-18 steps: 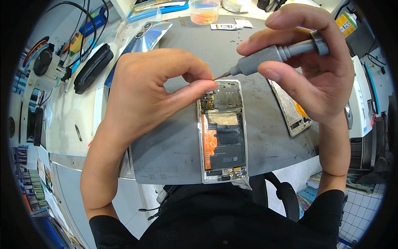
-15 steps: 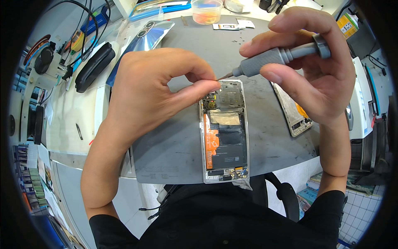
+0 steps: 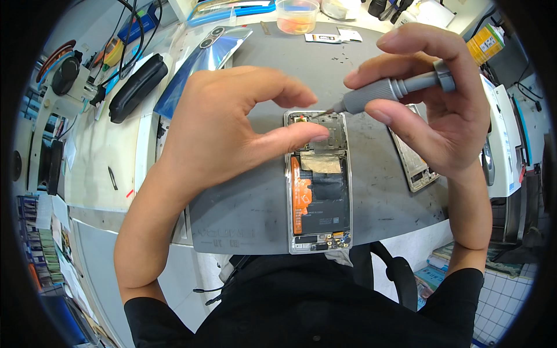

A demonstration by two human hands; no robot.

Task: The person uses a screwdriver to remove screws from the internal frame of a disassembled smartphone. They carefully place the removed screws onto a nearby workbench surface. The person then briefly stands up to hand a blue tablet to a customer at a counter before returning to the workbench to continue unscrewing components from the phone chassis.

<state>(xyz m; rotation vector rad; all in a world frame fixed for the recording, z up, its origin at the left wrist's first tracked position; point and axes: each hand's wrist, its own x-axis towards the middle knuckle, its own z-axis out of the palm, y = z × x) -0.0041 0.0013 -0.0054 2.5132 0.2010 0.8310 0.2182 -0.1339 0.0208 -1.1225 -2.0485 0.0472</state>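
Observation:
An opened smartphone (image 3: 328, 200) lies on the grey mat, its circuit boards, black battery and an orange label strip exposed. My right hand (image 3: 449, 124) grips a grey precision screwdriver (image 3: 377, 94) between thumb and fingers, its rear end resting against the upper fingers. The thin bit slants down to the left, over the top part of the phone. My left hand (image 3: 223, 124) hovers across the phone's upper left, thumb and index finger spread apart around the bit, with nothing visible between them. The thumb hides part of the camera area, and whether the bit touches the phone I cannot tell.
A second phone frame (image 3: 413, 159) lies right of the phone, partly behind my right hand. Left are a black case (image 3: 138, 88), a shiny blue phone back cover (image 3: 200, 64) and tweezers (image 3: 112, 178). A clear tub (image 3: 296, 16) and small packets (image 3: 324, 38) sit at the back.
My left thumb and index finger have parted from their pinch at the screwdriver's tip. The tip has come slightly lower, over the phone's top part. The whole view has shifted a little.

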